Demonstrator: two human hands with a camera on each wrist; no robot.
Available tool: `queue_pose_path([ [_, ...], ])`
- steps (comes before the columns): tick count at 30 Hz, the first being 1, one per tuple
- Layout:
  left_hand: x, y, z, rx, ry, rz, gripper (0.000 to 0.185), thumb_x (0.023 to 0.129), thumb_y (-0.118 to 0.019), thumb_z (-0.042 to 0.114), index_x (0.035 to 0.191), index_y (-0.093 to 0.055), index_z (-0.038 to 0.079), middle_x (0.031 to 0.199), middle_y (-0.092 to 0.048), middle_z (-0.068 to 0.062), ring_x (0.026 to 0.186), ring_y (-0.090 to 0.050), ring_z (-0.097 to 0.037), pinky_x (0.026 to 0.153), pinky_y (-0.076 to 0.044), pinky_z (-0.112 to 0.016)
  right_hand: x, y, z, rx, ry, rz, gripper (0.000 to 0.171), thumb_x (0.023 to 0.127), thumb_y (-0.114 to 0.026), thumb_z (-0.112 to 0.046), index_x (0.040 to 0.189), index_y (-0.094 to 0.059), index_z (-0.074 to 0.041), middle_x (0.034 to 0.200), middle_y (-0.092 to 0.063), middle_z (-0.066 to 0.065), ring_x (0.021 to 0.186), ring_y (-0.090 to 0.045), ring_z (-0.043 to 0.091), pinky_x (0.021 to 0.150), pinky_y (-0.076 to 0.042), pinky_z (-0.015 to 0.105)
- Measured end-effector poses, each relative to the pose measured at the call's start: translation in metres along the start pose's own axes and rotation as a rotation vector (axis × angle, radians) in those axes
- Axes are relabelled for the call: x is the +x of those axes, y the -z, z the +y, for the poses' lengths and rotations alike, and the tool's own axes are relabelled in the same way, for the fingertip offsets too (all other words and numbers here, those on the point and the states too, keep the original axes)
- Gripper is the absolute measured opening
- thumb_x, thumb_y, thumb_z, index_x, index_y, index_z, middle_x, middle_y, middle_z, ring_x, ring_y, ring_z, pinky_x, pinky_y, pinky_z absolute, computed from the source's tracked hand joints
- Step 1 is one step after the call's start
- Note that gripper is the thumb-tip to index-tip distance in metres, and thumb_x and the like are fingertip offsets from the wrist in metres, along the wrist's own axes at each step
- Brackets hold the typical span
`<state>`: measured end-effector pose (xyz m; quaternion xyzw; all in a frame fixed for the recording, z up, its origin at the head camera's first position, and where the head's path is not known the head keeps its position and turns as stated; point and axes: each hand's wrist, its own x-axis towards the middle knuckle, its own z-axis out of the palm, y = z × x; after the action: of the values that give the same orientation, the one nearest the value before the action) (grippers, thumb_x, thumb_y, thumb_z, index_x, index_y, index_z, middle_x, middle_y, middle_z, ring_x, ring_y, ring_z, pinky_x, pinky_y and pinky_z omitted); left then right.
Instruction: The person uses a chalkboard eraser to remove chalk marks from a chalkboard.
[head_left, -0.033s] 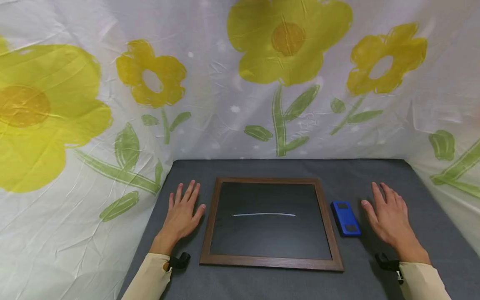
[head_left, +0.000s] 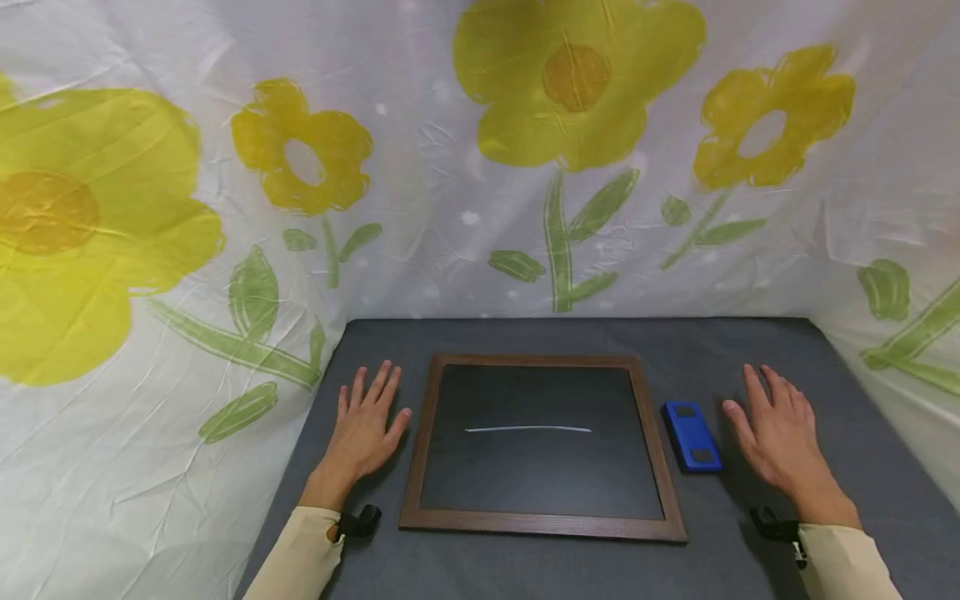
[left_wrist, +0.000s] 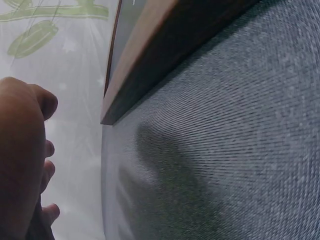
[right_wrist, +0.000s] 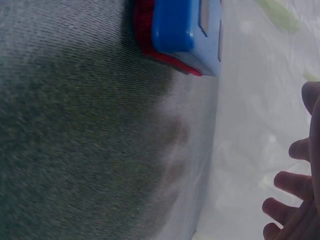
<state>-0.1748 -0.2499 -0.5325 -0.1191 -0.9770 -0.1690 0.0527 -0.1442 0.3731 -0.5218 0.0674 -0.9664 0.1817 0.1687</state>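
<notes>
The wood-framed chalkboard [head_left: 542, 446] lies flat in the lower middle of the head view, on the grey table [head_left: 525, 575], with a single white chalk line [head_left: 528, 429] drawn across its dark face. Just to its right in the frame, close to the frame edge but not touching it as far as I can see, sits a blue eraser [head_left: 691, 437]; the right wrist view shows that eraser [right_wrist: 182, 30] at the top of the picture with a red layer under the blue top.

The left hand [head_left: 364, 432] rests palm down on the table just left of the board, fingers straight and slightly spread, gripping nothing. The right hand [head_left: 776, 437] lies palm down to the right of the eraser, near it yet apart, fingers likewise straight and a little fanned. Cream sleeves cover both forearms at the bottom of the frame.

Behind and to both sides hangs a white cloth [head_left: 420, 208] printed with big yellow flowers and green stems, filling the upper half of the picture.
</notes>
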Motion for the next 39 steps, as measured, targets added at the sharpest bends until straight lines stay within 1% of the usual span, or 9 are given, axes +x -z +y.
queue_pose_path([
  [5, -0.001, -0.001, 0.001, -0.007, -0.033, 0.011, 0.067, 0.114, -0.057, 0.027, 0.174, -0.033, 0.009, 0.183, -0.026, -0.012, 0.165, -0.02, -0.055, 0.126, -0.017, -0.081, -0.006, 0.0, -0.009, 0.044, -0.021, -0.037, 0.065, 0.119, -0.043, -0.032, 0.164, -0.033, 0.015, 0.159, -0.034, 0.048, 0.14, -0.031, 0.073, 0.112, -0.024, 0.085],
  [9, -0.003, 0.0, 0.004, -0.055, -0.093, -0.007, 0.065, 0.112, -0.059, 0.018, 0.171, -0.036, 0.005, 0.18, -0.03, -0.015, 0.161, -0.028, -0.057, 0.124, -0.025, -0.079, -0.006, 0.001, -0.026, 0.099, -0.073, -0.107, 0.071, 0.117, -0.052, -0.032, 0.162, -0.032, 0.018, 0.155, -0.036, 0.05, 0.137, -0.034, 0.074, 0.106, -0.03, 0.086],
  [13, -0.004, 0.002, 0.009, -0.098, -0.145, -0.083, 0.066, 0.111, -0.063, 0.016, 0.171, -0.037, 0.003, 0.18, -0.031, -0.016, 0.162, -0.028, -0.057, 0.127, -0.025, -0.075, -0.005, 0.003, -0.045, 0.087, -0.146, -0.232, 0.08, 0.114, -0.057, -0.038, 0.16, -0.032, 0.022, 0.151, -0.037, 0.053, 0.133, -0.038, 0.074, 0.103, -0.038, 0.084],
  [16, -0.006, 0.002, 0.011, -0.1, -0.172, -0.142, 0.068, 0.11, -0.064, 0.018, 0.171, -0.037, 0.004, 0.181, -0.03, -0.013, 0.163, -0.024, -0.058, 0.128, -0.024, -0.075, -0.002, 0.002, -0.056, 0.056, -0.185, -0.316, 0.086, 0.113, -0.059, -0.044, 0.157, -0.034, 0.025, 0.149, -0.038, 0.054, 0.131, -0.041, 0.074, 0.102, -0.041, 0.083],
  [20, -0.009, 0.0, 0.011, -0.102, -0.18, -0.21, 0.069, 0.11, -0.064, 0.02, 0.172, -0.037, 0.007, 0.182, -0.03, -0.008, 0.164, -0.02, -0.058, 0.126, -0.025, -0.078, 0.003, -0.001, -0.064, 0.01, -0.219, -0.398, 0.094, 0.11, -0.061, -0.052, 0.154, -0.036, 0.027, 0.146, -0.039, 0.056, 0.129, -0.044, 0.075, 0.101, -0.044, 0.082],
  [23, -0.011, 0.0, 0.01, -0.126, -0.166, -0.269, 0.07, 0.11, -0.065, 0.021, 0.173, -0.035, 0.01, 0.183, -0.027, -0.005, 0.166, -0.018, -0.055, 0.127, -0.023, -0.077, 0.004, -0.004, -0.068, -0.015, -0.245, -0.44, 0.098, 0.107, -0.064, -0.055, 0.152, -0.037, 0.027, 0.143, -0.04, 0.056, 0.126, -0.045, 0.075, 0.098, -0.047, 0.08],
  [27, -0.012, -0.001, 0.01, -0.144, -0.153, -0.323, 0.072, 0.11, -0.064, 0.023, 0.174, -0.033, 0.013, 0.183, -0.025, -0.002, 0.167, -0.016, -0.052, 0.13, -0.02, -0.073, 0.003, -0.009, -0.07, -0.023, -0.275, -0.446, 0.095, 0.104, -0.07, -0.048, 0.149, -0.04, 0.029, 0.137, -0.043, 0.056, 0.121, -0.05, 0.073, 0.093, -0.051, 0.076],
  [32, -0.011, -0.001, 0.008, -0.154, -0.149, -0.333, 0.073, 0.109, -0.066, 0.023, 0.173, -0.035, 0.012, 0.183, -0.027, -0.002, 0.166, -0.021, -0.051, 0.13, -0.021, -0.074, 0.001, -0.015, -0.07, -0.004, -0.297, -0.401, 0.084, 0.102, -0.074, -0.038, 0.144, -0.044, 0.029, 0.127, -0.05, 0.053, 0.109, -0.058, 0.066, 0.085, -0.055, 0.073],
  [39, -0.009, -0.002, 0.006, -0.155, -0.147, -0.345, 0.074, 0.109, -0.065, 0.024, 0.174, -0.033, 0.014, 0.183, -0.026, -0.002, 0.165, -0.024, -0.052, 0.128, -0.02, -0.077, 0.003, -0.015, -0.075, 0.028, -0.347, -0.327, 0.086, 0.098, -0.079, -0.043, 0.141, -0.05, 0.026, 0.12, -0.056, 0.048, 0.102, -0.063, 0.059, 0.079, -0.056, 0.069],
])
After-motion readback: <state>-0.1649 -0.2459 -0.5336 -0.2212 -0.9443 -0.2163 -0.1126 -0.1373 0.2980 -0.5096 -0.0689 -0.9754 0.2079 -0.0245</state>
